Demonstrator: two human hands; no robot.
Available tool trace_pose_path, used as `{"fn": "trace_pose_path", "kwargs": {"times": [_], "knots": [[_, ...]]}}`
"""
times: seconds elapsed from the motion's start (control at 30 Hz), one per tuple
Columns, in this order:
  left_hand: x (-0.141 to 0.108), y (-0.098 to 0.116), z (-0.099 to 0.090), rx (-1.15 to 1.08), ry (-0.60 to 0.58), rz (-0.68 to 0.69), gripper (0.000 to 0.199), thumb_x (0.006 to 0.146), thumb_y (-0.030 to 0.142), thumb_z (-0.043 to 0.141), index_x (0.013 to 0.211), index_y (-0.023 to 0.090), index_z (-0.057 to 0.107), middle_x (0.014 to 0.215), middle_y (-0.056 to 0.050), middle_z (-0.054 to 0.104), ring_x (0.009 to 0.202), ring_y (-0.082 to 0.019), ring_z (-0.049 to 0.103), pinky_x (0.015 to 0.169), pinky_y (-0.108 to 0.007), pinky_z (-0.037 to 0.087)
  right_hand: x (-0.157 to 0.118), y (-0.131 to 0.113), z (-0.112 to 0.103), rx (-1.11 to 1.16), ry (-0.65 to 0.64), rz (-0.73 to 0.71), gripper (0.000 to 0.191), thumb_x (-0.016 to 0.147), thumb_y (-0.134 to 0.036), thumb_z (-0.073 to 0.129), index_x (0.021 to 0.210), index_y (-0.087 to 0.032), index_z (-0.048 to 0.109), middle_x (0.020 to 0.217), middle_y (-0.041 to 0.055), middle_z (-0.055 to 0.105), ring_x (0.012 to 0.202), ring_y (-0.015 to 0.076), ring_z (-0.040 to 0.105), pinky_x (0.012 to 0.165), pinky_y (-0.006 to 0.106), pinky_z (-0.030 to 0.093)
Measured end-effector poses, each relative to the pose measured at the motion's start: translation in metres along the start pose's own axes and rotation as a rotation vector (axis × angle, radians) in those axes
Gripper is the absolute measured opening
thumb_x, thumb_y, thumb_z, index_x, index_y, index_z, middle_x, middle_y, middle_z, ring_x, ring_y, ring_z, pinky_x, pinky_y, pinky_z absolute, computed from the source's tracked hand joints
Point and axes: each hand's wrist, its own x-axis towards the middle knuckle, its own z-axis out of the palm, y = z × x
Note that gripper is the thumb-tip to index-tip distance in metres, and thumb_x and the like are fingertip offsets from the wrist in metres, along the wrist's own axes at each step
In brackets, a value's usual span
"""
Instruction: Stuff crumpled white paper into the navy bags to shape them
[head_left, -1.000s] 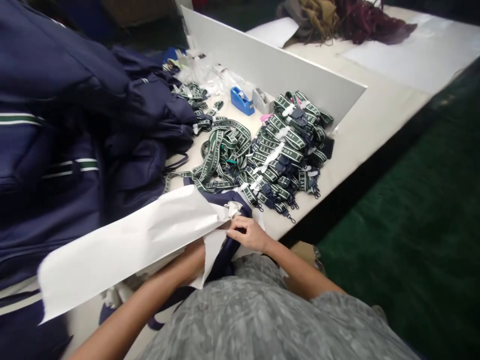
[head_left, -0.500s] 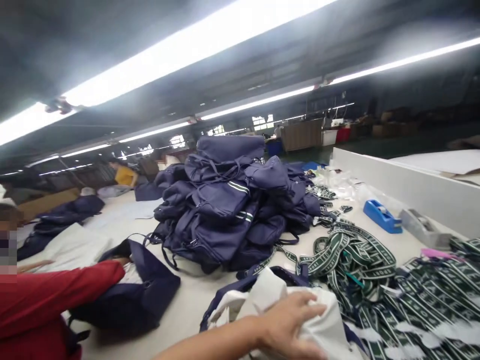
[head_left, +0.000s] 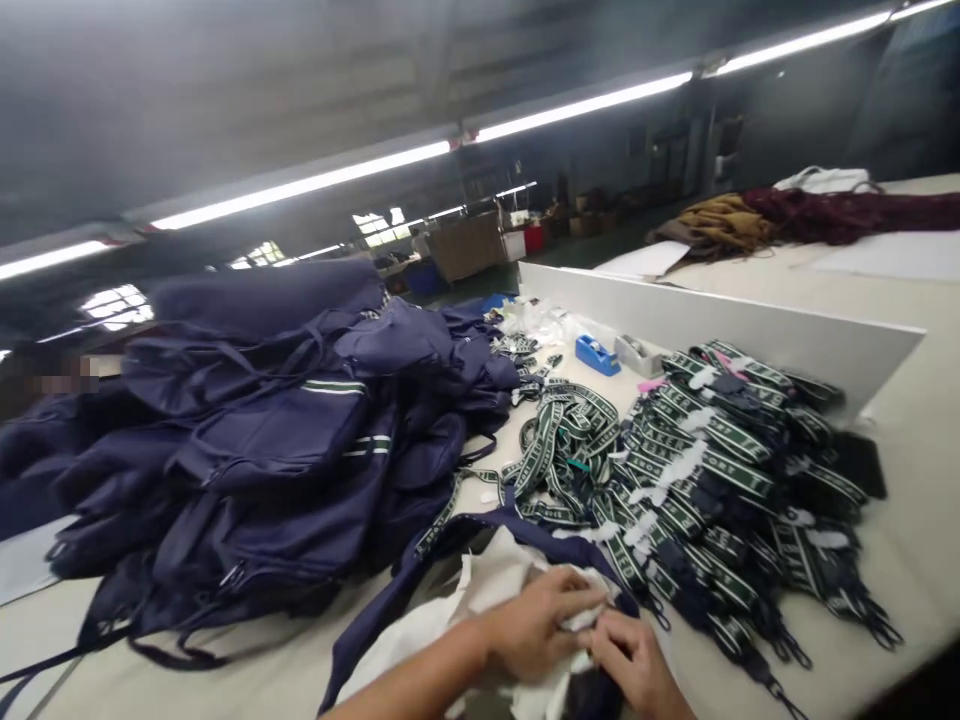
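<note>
White paper (head_left: 491,572), bunched beneath and within the left hand's (head_left: 538,622) closed fingers; right hand (head_left: 636,662) adjoining, fingers curled, its hold indeterminable.

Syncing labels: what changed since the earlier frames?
The white paper, stretched out leftward a second ago, is bunched in the open navy bag. Left hand, spread half a second ago, has drawn in beside the right hand; grip unclear. Strap pile, blue dispenser unmoved.

Paper (head_left: 491,568) in bag (head_left: 367,622) (straps (head_left: 735,465) right)
</note>
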Motion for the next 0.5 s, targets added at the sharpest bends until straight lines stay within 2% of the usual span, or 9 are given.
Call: {"fn": "trace_pose_path", "kwargs": {"times": [0.1, 0.17, 0.23, 0.33, 0.4, 0.5], "knots": [[0.0, -0.01, -0.002, -0.108, 0.016, -0.056, 0.044, 0.099, 0.03, 0.039, 0.138, 0.018, 0.054, 0.127, -0.015, 0.056, 0.119, -0.022, 0.055, 0.107, -0.038, 0.044, -0.008, -0.03, 0.001, 0.057, 0.035, -0.035, 0.038, 0.089, -0.037, 0.052, 0.057, -0.018, 0.042, 0.059, 0.0, 0.043, 0.06, 0.0131, 0.042, 0.057, 0.027, 0.033], [0.0, -0.013, 0.007, -0.099, 0.007, -0.055, 0.044, 0.099, 0.026, 0.037, 0.14, 0.019, 0.053, 0.129, -0.014, 0.055, 0.12, -0.022, 0.053, 0.108, -0.04, 0.042, -0.012, -0.043, 0.001, 0.105, 0.087, -0.026, 0.039, 0.088, -0.035, 0.053, 0.054, -0.019, 0.042, 0.056, -0.0003, 0.043, 0.057, 0.0126, 0.042, 0.058, 0.028, 0.033], [0.004, -0.012, 0.02, -0.013, -0.031, -0.041, 0.042, 0.098, 0.023, 0.039, 0.136, 0.02, 0.056, 0.129, -0.014, 0.055, 0.118, -0.024, 0.051, 0.105, -0.043, 0.043, -0.013, -0.046, 0.001, 0.148, 0.126, 0.021, 0.039, 0.088, -0.034, 0.052, 0.053, -0.018, 0.045, 0.055, 0.0001, 0.046, 0.057, 0.0128, 0.044, 0.06, 0.029, 0.035], [0.012, -0.006, 0.036, 0.2, -0.126, -0.054, 0.03, 0.095, 0.024, 0.043, 0.106, 0.016, 0.07, 0.116, -0.015, 0.06, 0.104, -0.028, 0.051, 0.094, -0.048, 0.044, -0.011, -0.043, -0.002, 0.153, 0.153, 0.055, 0.04, 0.087, -0.036, 0.052, 0.052, -0.019, 0.046, 0.055, -0.0001, 0.047, 0.056, 0.0118, 0.044, 0.06, 0.029, 0.036], [0.018, -0.004, 0.042, 0.319, -0.19, -0.078, 0.029, 0.094, 0.024, 0.043, 0.09, 0.015, 0.07, 0.108, -0.016, 0.061, 0.097, -0.029, 0.05, 0.086, -0.048, 0.045, -0.009, -0.044, -0.002, 0.128, 0.169, 0.055, 0.04, 0.087, -0.037, 0.053, 0.052, -0.019, 0.045, 0.056, -0.0009, 0.045, 0.056, 0.0109, 0.041, 0.059, 0.028, 0.035], [0.026, -0.009, 0.044, 0.377, -0.232, -0.09, 0.028, 0.093, 0.023, 0.043, 0.091, 0.014, 0.069, 0.108, -0.017, 0.06, 0.097, -0.03, 0.05, 0.083, -0.046, 0.044, -0.005, -0.048, 0.0, 0.087, 0.175, 0.031, 0.041, 0.086, -0.036, 0.054, 0.052, -0.019, 0.038, 0.054, -0.0027, 0.038, 0.056, 0.0097, 0.036, 0.057, 0.027, 0.032]]}}
